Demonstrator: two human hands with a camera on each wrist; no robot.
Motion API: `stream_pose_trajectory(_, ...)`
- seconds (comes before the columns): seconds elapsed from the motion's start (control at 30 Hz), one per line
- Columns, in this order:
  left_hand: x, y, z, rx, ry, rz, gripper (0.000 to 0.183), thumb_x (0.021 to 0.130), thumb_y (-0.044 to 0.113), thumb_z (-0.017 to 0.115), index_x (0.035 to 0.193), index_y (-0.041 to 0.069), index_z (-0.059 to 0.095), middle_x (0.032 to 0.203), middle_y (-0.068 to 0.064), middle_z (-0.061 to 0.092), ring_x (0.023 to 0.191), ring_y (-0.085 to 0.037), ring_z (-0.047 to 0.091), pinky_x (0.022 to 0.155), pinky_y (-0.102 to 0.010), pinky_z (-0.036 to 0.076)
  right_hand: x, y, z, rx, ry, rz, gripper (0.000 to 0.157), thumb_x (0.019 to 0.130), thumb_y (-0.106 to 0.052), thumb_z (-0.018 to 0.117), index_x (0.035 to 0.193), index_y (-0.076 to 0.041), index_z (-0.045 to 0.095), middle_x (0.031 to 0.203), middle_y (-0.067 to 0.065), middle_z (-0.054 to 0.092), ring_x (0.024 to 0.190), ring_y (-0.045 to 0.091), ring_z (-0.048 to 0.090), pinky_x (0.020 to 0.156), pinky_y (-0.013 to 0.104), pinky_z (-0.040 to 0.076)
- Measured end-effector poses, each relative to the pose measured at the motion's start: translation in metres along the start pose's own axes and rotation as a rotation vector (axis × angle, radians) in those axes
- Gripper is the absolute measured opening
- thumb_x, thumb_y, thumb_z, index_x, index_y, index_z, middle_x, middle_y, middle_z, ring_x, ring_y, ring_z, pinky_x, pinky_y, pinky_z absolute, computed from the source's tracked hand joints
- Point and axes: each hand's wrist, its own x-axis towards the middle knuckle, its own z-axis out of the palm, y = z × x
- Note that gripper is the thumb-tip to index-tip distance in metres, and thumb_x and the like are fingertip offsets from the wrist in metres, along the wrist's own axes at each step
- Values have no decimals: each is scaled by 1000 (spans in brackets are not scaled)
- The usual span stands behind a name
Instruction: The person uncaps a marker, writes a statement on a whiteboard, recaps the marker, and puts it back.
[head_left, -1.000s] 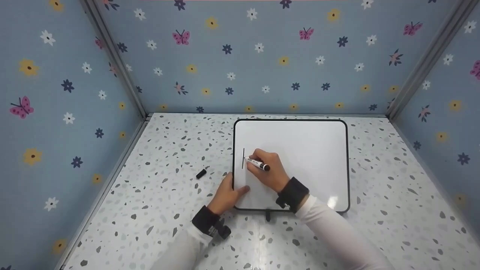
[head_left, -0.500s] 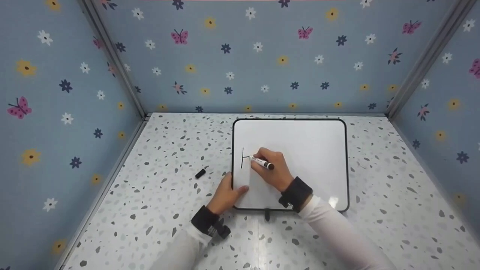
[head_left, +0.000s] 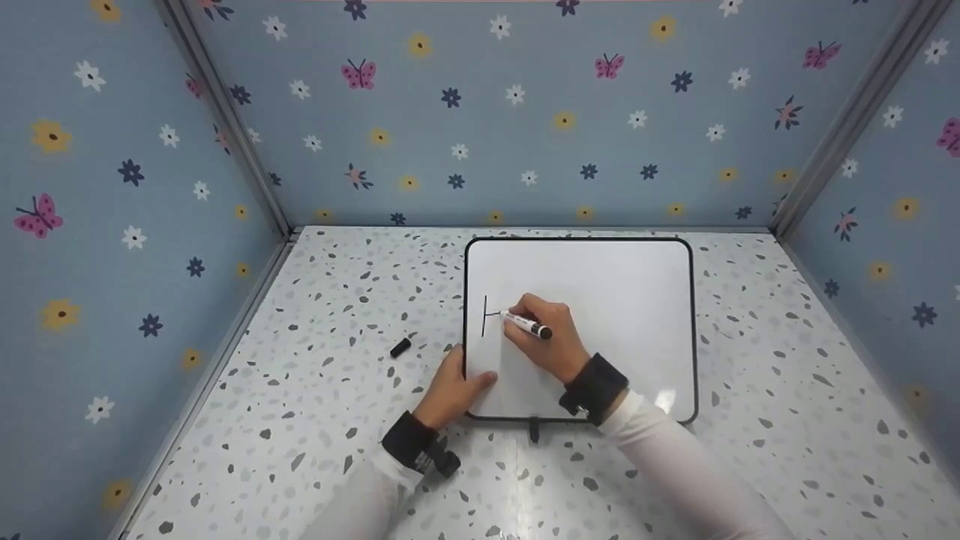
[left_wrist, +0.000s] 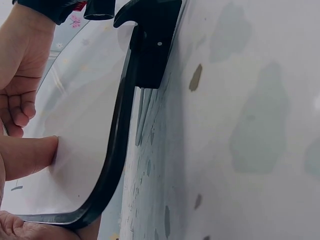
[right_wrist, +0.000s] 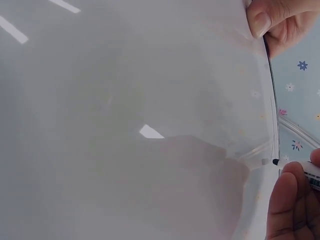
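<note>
A white marker (head_left: 525,323) with a black end is pinched between the thumb and fingers of my right hand (head_left: 555,337). In the right wrist view, the uncapped black tip of the marker (right_wrist: 276,162) is close to the board's surface; contact is hard to tell. The whiteboard (head_left: 607,300) has a thin black frame and bears a tall upright line with a short bar going right from it. My left hand (head_left: 450,390) grips the board's left edge low down, thumb (left_wrist: 30,156) on the white face and fingers mostly hidden beneath.
A black marker cap (head_left: 400,347) lies on the speckled table (head_left: 337,292) left of the board. At the board's lower edge sits a black bracket (left_wrist: 155,45) with thin metal rods behind it. Blue flowered walls (head_left: 517,120) enclose the back and sides.
My right hand has moved slightly right with the marker, and a short horizontal bar now joins the upright line. The left hand keeps its hold on the board.
</note>
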Motion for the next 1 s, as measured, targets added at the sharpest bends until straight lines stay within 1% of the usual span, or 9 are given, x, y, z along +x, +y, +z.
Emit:
stream_pose_trajectory(0.1,0,0,0,-4,3,-12,73,97,14,77,159,-5,43,151,-30,57,139,-45,59,122,-60,46,2,0,-1,6,10,22,8,85,1,72,82,-3,66,76,11,76,61,8,52,58,21,41)
stream_pose_trajectory(0.27,0,0,1,4,8,-27,74,97,15,77,159,-5,43,153,-31,56,141,-47,57,124,-61,44,8,1,-2,-9,17,41,8,86,0,72,83,-2,66,83,14,79,63,12,57,59,21,43)
stream_pose_trajectory(0.4,0,-1,1,11,3,-25,73,97,16,77,158,-5,44,153,-31,56,141,-47,57,124,-61,43,10,2,-2,-18,12,43,7,87,-1,72,83,-3,66,84,14,79,64,16,60,60,23,45)
stream_pose_trajectory(0.53,1,-1,2,-3,-5,-13,71,97,15,77,156,-6,44,150,-30,58,139,-46,59,123,-61,45,10,5,-2,-26,5,42,7,88,-1,72,85,-3,67,85,14,79,65,15,60,61,23,45)
stream_pose_trajectory(0.67,0,-1,2,-21,-14,-21,69,98,15,76,156,-5,45,148,-28,60,137,-43,61,122,-60,46,9,5,-3,-20,-6,29,6,89,0,72,86,-2,68,87,15,80,66,14,59,62,23,44)
stream_pose_trajectory(0.8,1,-1,1,-13,-10,-18,70,98,16,76,157,-5,44,149,-28,59,138,-44,61,122,-60,46,9,4,-3,-22,-17,24,5,88,0,72,86,-2,68,83,14,78,65,14,58,61,23,44)
stream_pose_trajectory(1.0,-1,0,1,-28,-4,-24,69,97,15,76,156,-5,45,147,-28,61,135,-43,63,121,-59,47,5,2,0,-29,-20,14,7,86,0,73,84,-3,67,79,12,77,63,13,58,60,23,45)
